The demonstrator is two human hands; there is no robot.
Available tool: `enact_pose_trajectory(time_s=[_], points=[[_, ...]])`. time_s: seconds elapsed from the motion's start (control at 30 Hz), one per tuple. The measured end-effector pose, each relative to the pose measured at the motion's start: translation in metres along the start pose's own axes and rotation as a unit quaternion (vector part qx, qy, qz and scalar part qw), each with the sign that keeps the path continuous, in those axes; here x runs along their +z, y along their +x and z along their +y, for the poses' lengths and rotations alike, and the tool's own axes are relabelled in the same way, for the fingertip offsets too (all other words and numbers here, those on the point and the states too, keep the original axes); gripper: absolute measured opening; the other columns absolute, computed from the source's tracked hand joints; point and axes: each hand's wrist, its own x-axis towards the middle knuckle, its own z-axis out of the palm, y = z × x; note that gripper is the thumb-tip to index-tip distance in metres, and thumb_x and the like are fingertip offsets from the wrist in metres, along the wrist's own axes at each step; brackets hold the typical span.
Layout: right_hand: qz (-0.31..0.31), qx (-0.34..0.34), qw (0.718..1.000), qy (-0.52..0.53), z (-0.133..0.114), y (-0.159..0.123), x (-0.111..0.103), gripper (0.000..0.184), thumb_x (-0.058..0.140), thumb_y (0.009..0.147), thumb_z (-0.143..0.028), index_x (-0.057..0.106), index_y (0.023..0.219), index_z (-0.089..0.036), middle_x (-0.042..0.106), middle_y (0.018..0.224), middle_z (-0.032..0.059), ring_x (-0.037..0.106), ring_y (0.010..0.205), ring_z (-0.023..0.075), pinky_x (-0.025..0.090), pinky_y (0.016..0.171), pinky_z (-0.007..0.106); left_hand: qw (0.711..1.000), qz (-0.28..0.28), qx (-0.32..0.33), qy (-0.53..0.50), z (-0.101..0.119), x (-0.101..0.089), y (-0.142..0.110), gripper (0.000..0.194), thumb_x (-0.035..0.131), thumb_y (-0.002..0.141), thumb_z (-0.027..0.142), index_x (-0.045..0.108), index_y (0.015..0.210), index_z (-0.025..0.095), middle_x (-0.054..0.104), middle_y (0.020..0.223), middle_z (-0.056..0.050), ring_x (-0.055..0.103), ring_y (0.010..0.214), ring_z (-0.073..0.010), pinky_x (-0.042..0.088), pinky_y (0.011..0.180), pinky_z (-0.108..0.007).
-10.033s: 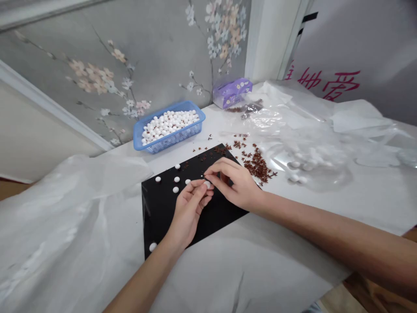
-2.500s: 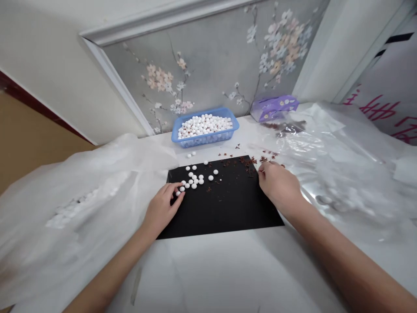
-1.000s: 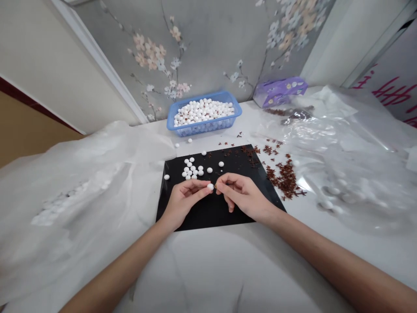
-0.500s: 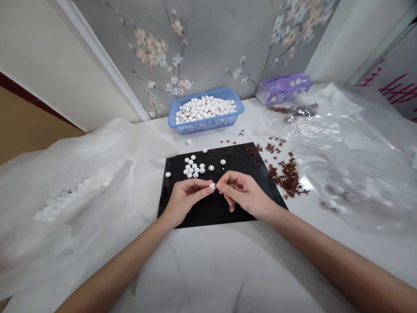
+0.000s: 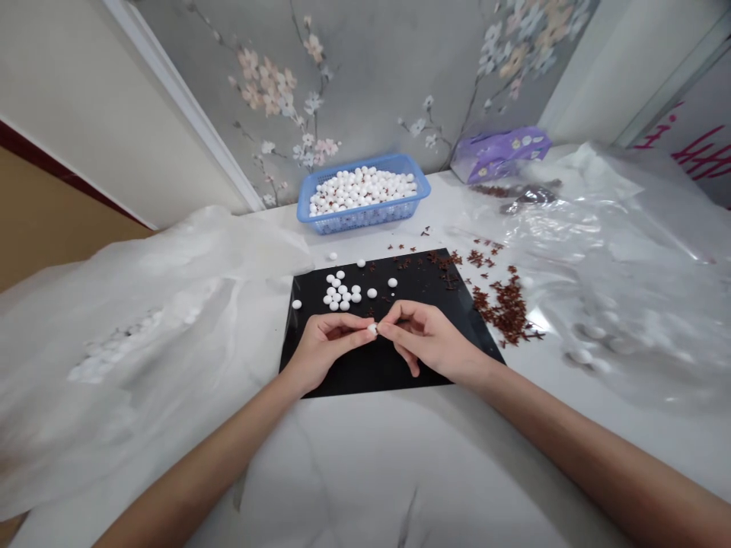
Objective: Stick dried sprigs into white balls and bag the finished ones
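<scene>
My left hand [image 5: 328, 350] holds a small white bead [image 5: 372, 329] at its fingertips, above the black mat [image 5: 377, 378]. Meeting it from the other side, my right hand [image 5: 426, 342] pinches a tiny brown clove-like piece [image 5: 378, 329] against the bead. The fingertips hide part of the bead. Behind the hands, a tight group of white beads [image 5: 341, 294] lies on the mat, with a few loose ones around it. Reddish-brown clove-like pieces [image 5: 507, 310] are heaped beyond my right hand, off the mat's right edge.
A blue plastic basket [image 5: 363, 219] full of white beads stands at the back of the white table [image 5: 400, 464]. A clear plastic sheet [image 5: 628, 259] lies on the right, a white bag [image 5: 131, 342] on the left, and a purple packet [image 5: 507, 156] at the back.
My right hand has come in from the mat's far edge and my left from the bead group, and they now meet at one bead. Over the last second they have barely moved.
</scene>
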Motion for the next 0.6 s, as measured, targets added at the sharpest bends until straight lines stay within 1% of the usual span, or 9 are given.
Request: enact_pose_trajectory(time_s=[0.17, 0.3, 0.37, 0.4, 0.43, 0.47, 0.53, 0.57, 0.6], points=[[0.004, -0.009, 1.000, -0.016, 0.000, -0.001, 0.004, 0.027, 0.054, 0.082, -0.043, 0.046, 0.076, -0.019, 0.043, 0.039, -0.0115, 0.039, 0.029, 0.0049, 0.031, 0.031, 0.015, 1.000, 0.002, -0.008, 0.004, 0.001, 0.000, 0.000, 0.014, 0.076, 0.063, 0.023, 0.073, 0.077, 0.021, 0.073, 0.082, -0.001, 0.065, 0.077, -0.0128, 0.049, 0.077, -0.024], [-0.005, -0.011, 0.999, -0.029, -0.015, -0.003, 0.000, 0.031, 0.052, 0.081, -0.049, 0.046, 0.078, -0.019, 0.041, 0.042, -0.0107, 0.038, 0.031, 0.0056, 0.031, 0.033, 0.017, 0.999, 0.001, 0.002, 0.032, 0.008, -0.001, 0.000, 0.015, 0.075, 0.065, 0.026, 0.072, 0.079, 0.020, 0.073, 0.080, -0.001, 0.065, 0.076, -0.0130, 0.050, 0.075, -0.023], [0.024, -0.017, 0.997, -0.067, -0.027, -0.004, -0.010, 0.033, 0.046, 0.083, -0.052, 0.047, 0.079, -0.019, 0.045, 0.048, -0.0079, 0.040, 0.035, 0.0065, 0.033, 0.036, 0.020, 0.998, 0.016, 0.021, 0.056, 0.016, -0.004, 0.003, 0.015, 0.073, 0.068, 0.028, 0.071, 0.081, 0.021, 0.072, 0.080, -0.001, 0.065, 0.077, -0.0132, 0.049, 0.075, -0.023], [0.061, -0.017, 0.992, -0.113, -0.032, -0.004, -0.017, 0.034, 0.044, 0.084, -0.052, 0.048, 0.079, -0.018, 0.048, 0.053, -0.0058, 0.043, 0.038, 0.0074, 0.035, 0.039, 0.021, 0.996, 0.029, 0.038, 0.073, 0.023, -0.007, 0.007, 0.016, 0.072, 0.069, 0.029, 0.070, 0.083, 0.021, 0.072, 0.082, -0.001, 0.065, 0.078, -0.0131, 0.049, 0.075, -0.023], [0.116, -0.014, 0.976, -0.181, -0.036, -0.004, -0.025, 0.033, 0.044, 0.084, -0.050, 0.050, 0.079, -0.018, 0.052, 0.058, -0.0032, 0.046, 0.043, 0.0090, 0.036, 0.042, 0.022, 0.993, 0.046, 0.061, 0.094, 0.031, -0.010, 0.011, 0.016, 0.071, 0.070, 0.029, 0.070, 0.084, 0.021, 0.072, 0.083, -0.001, 0.064, 0.079, -0.0131, 0.049, 0.075, -0.022], [0.177, -0.004, 0.946, -0.273, -0.040, -0.004, -0.034, 0.030, 0.047, 0.084, -0.047, 0.051, 0.080, -0.018, 0.055, 0.065, 0.0001, 0.051, 0.050, 0.0114, 0.038, 0.047, 0.024, 0.987, 0.063, 0.090, 0.119, 0.040, -0.014, 0.018, 0.017, 0.070, 0.071, 0.030, 0.069, 0.085, 0.021, 0.071, 0.085, -0.001, 0.064, 0.080, -0.0133, 0.049, 0.075, -0.022], [0.276, 0.047, 0.845, -0.456, -0.042, -0.004, -0.051, 0.024, 0.051, 0.082, -0.039, 0.054, 0.086, -0.015, 0.060, 0.087, 0.0086, 0.058, 0.069, 0.0188, 0.040, 0.056, 0.028, 0.963, 0.100, 0.166, 0.185, 0.062, -0.022, 0.037, 0.018, 0.069, 0.071, 0.032, 0.069, 0.086, 0.021, 0.071, 0.087, -0.002, 0.063, 0.082, -0.0143, 0.048, 0.074, -0.023], [0.296, 0.088, 0.801, -0.513, -0.041, -0.004, -0.058, 0.025, 0.052, 0.082, -0.036, 0.055, 0.092, -0.013, 0.059, 0.098, 0.0127, 0.059, 0.076, 0.0223, 0.040, 0.059, 0.030, 0.944, 0.118, 0.209, 0.227, 0.073, -0.027, 0.049, 0.020, 0.068, 0.072, 0.033, 0.069, 0.086, 0.020, 0.071, 0.089, -0.003, 0.063, 0.084, -0.0152, 0.048, 0.073, -0.023], [0.300, 0.124, 0.772, -0.546, -0.040, -0.003, -0.064, 0.027, 0.051, 0.083, -0.035, 0.054, 0.097, -0.012, 0.057, 0.104, 0.0151, 0.060, 0.080, 0.0246, 0.039, 0.060, 0.031, 0.919, 0.140, 0.245, 0.276, 0.084, -0.031, 0.064, 0.021, 0.067, 0.071, 0.034, 0.069, 0.087, 0.019, 0.070, 0.092, -0.004, 0.062, 0.085, -0.0161, 0.048, 0.072, -0.023]])
